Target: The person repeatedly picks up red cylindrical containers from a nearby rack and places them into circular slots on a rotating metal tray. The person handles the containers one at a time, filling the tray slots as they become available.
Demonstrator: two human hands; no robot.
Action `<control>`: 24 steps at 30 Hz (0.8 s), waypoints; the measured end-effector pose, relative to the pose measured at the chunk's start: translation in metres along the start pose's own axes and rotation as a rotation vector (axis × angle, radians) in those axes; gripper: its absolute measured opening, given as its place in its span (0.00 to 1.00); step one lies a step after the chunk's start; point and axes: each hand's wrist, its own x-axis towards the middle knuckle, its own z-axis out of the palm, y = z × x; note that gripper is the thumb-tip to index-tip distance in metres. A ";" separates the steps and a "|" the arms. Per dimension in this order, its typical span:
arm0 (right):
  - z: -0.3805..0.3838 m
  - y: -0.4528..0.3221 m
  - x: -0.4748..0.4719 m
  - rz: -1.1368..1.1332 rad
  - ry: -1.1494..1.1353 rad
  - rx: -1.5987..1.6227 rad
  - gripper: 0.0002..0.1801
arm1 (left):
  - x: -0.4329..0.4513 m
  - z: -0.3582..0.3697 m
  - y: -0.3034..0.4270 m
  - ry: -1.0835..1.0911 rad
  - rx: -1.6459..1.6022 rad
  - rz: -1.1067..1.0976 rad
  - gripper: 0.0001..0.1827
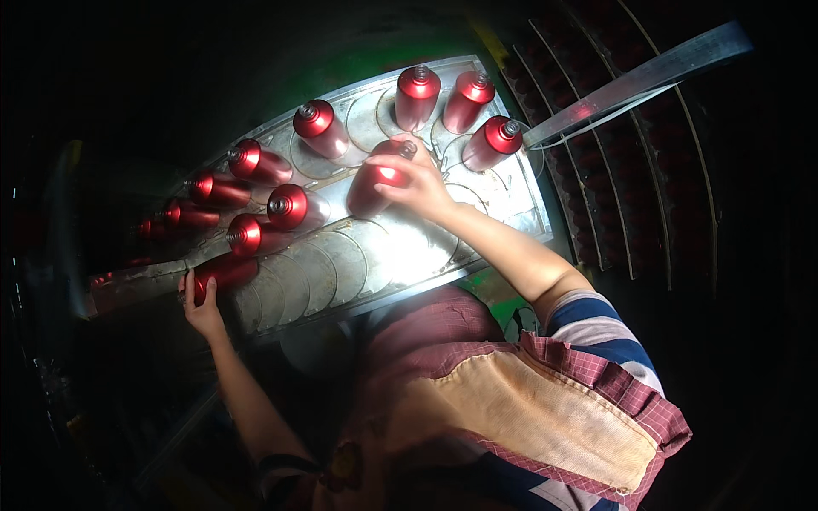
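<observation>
Several bottles with a glossy red coating that fades to pale near the base stand on a metal conveyor of overlapping crescent plates (pixel 332 255). My right hand (pixel 418 182) grips a red bottle (pixel 377 182) around its side, tilted over the middle of the conveyor. Farther left, my left hand (pixel 203 303) has its fingers around the neck end of a darker red bottle (pixel 227 278) that lies tilted at the conveyor's near edge. One red bottle (pixel 297 207) stands between the hands. Three more, among them one bottle (pixel 492 144), stand beyond my right hand.
A metal rim (pixel 543 211) borders the conveyor. From its right end a long flat metal bar (pixel 639 83) slants up and outward. Dim curved racks or rails (pixel 613 179) with rows of dark red items lie at the right. The conveyor continues leftward into shadow with more bottles.
</observation>
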 end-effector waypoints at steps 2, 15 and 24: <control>-0.021 -0.015 -0.024 0.087 0.033 0.130 0.26 | -0.032 -0.048 0.006 0.039 -0.216 -0.204 0.27; 0.066 -0.103 -0.160 1.392 -1.107 1.349 0.28 | -0.352 -0.070 0.009 -0.064 -1.817 -0.741 0.27; 0.187 -0.186 -0.202 1.529 -1.313 1.865 0.26 | -0.428 -0.064 -0.073 -0.061 -2.528 -0.608 0.35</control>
